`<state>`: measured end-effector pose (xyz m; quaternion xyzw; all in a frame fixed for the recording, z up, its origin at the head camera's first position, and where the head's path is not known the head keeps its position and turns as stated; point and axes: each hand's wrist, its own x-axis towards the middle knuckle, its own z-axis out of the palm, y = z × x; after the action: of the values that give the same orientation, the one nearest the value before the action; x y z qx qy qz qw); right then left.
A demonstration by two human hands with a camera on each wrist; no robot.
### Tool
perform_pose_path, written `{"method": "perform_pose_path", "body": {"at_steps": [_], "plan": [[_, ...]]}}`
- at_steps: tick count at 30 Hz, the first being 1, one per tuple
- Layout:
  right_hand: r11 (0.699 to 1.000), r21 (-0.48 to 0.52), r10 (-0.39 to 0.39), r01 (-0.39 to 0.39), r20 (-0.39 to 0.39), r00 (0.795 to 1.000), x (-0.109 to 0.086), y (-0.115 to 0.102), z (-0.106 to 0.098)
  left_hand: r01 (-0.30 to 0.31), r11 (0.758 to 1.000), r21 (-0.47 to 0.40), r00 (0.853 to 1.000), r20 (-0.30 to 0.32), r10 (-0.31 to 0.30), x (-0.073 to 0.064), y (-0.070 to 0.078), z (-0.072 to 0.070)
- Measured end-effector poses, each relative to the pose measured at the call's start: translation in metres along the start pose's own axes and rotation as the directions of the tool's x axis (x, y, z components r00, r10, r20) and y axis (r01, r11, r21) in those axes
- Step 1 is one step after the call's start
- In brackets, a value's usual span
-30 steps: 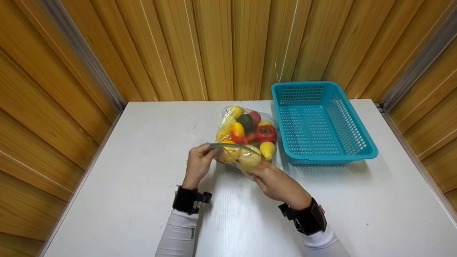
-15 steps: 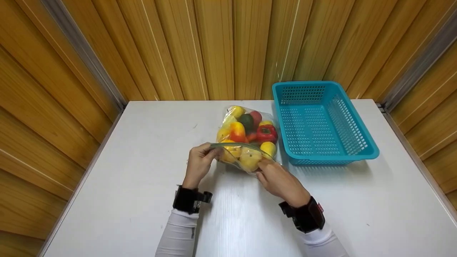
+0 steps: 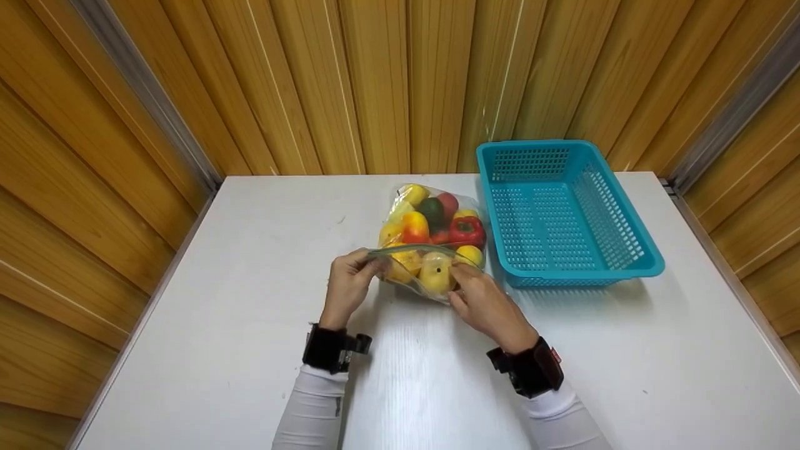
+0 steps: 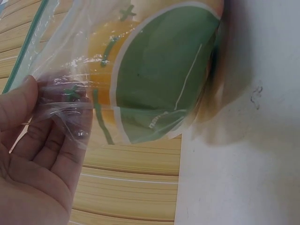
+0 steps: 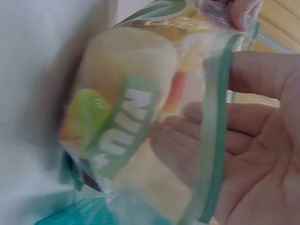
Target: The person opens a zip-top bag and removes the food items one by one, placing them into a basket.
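A clear zip bag with a green strip along its mouth lies on the table, filled with several fruits and vegetables. Through the film show a red bell pepper, a dark green fruit and a pale yellow apple-like fruit. My left hand pinches the left corner of the bag's mouth between thumb and fingers. My right hand is at the mouth's right side, beside the yellow fruit. In the right wrist view, that hand's fairly straight fingers reach past the green strip and show through the film.
A teal perforated basket stands right of the bag, with nothing visible inside. The white table meets a wood-look panel wall at the back, and similar panels rise at both sides.
My right hand has shifted slightly up at the bag's mouth. The pale yellow fruit has turned, so its dark spot shows. My left hand has kept its pinch on the corner.
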<state>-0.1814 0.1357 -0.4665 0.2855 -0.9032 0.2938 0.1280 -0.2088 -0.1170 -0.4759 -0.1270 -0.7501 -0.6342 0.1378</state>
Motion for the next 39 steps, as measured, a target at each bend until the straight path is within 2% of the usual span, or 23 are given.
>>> {"method": "perform_pose_path", "body": {"at_steps": [6, 12, 17, 21, 30, 39], "plan": [[1.000, 0.018, 0.002, -0.001, -0.077, 0.997, 0.002, 0.011, 0.008, -0.001, 1.000, -0.006, 1.000, 0.007, 0.001, 0.000, 0.000, 0.001], [1.000, 0.016, -0.004, 0.007, -0.170, 0.985, 0.004, 0.017, 0.018, 0.005, 1.000, -0.005, 1.000, 0.029, -0.005, -0.001, 0.001, 0.003], [1.000, -0.005, -0.025, 0.024, -0.211, 0.977, 0.007, 0.020, 0.026, -0.002, 1.000, 0.007, 0.998, 0.059, 0.001, -0.002, 0.001, 0.004], [1.000, -0.017, -0.012, 0.009, -0.206, 0.978, 0.009, 0.021, 0.030, -0.010, 1.000, 0.002, 0.997, 0.075, 0.009, -0.002, 0.001, 0.006], [0.996, 0.004, 0.093, -0.094, -0.165, 0.982, 0.015, 0.022, 0.032, -0.002, 1.000, 0.010, 0.994, 0.109, 0.001, -0.002, 0.003, 0.011], [0.995, -0.072, 0.056, -0.066, -0.134, 0.989, 0.017, 0.023, 0.033, 0.009, 1.000, 0.009, 0.992, 0.124, -0.010, -0.004, 0.002, 0.012]]}}
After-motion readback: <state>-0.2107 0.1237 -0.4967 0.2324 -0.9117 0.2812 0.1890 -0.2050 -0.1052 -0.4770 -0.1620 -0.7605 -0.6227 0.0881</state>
